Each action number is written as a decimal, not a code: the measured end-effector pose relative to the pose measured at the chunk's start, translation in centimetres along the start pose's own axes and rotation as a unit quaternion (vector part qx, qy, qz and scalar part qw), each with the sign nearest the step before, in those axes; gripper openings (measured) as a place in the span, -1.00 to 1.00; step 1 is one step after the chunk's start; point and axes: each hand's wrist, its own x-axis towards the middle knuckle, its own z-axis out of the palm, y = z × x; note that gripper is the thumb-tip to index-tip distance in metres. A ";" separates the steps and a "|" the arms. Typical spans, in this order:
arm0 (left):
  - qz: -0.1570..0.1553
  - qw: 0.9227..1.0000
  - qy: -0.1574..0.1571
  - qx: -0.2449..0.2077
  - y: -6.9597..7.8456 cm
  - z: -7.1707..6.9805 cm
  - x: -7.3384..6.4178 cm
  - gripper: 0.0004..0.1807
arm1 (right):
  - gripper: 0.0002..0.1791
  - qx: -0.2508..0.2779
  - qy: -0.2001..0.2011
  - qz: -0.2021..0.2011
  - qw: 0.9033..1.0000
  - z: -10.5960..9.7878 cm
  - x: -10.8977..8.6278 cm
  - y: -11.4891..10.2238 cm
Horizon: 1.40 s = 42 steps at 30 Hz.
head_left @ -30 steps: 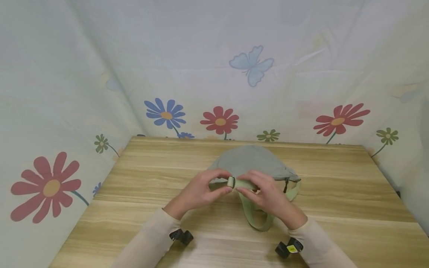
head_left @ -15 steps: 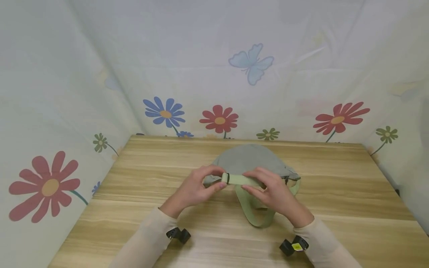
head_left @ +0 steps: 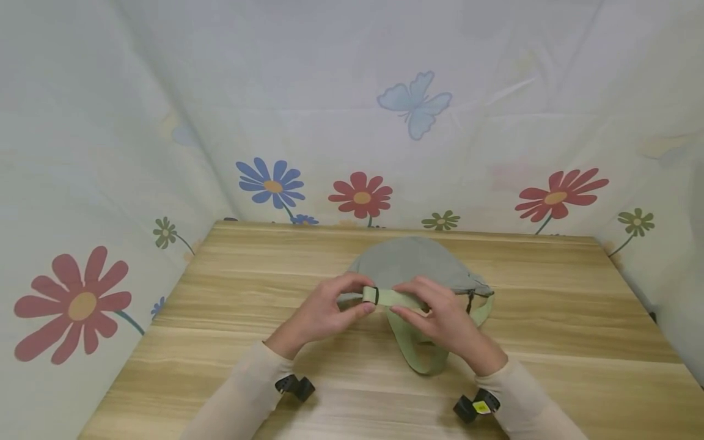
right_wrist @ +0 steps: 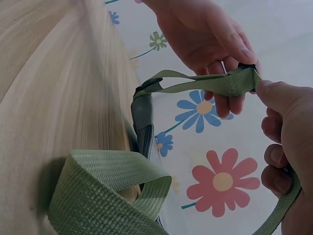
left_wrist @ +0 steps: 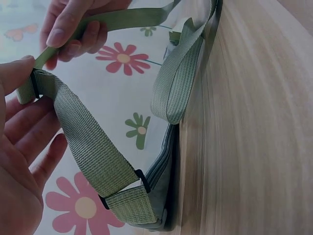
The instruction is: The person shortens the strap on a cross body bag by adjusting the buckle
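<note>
A grey-green waist bag (head_left: pixel 412 263) lies on the table, its light green webbing strap (head_left: pixel 412 348) looping toward me. My left hand (head_left: pixel 321 311) pinches the strap at a dark slider buckle (head_left: pixel 376 296), thumb below and fingertips above. Just right of the buckle, my right hand (head_left: pixel 445 321) pinches the webbing between thumb and fingers. In the left wrist view, the strap runs from the slider buckle (left_wrist: pixel 35 83) down to a dark ring (left_wrist: pixel 143 180) at the bag's end. The right wrist view shows strap webbing (right_wrist: pixel 288 200) trailing out below the right hand.
Wood-grain table (head_left: pixel 236 275) extends around the bag. Behind and beside it hangs a pale backdrop (head_left: pixel 308 73) printed with flowers and a butterfly. A zipper pull (head_left: pixel 470 300) hangs at the bag's right end. Loose strap (right_wrist: pixel 98 196) rests in folds near the right hand.
Both hands first spread apart along the strap, the left carrying the buckle leftward. Since half a second ago, the right hand has slid back left, closer to the buckle. The bag stays put.
</note>
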 end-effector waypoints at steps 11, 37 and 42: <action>-0.018 1.000 0.019 0.018 0.1 -0.2 -0.1 -0.72 | -0.64 -0.023 -0.016 0.001 1.000 -0.3 0.3 -0.1; -0.045 0.999 0.006 -0.029 0.1 -0.4 -0.3 -0.69 | -0.67 -0.014 0.005 -0.031 0.999 -0.5 0.3 0.2; -0.014 1.000 -0.002 -0.027 0.1 -0.2 0.0 -0.69 | -0.67 -0.016 0.002 -0.047 0.999 0.0 0.7 0.1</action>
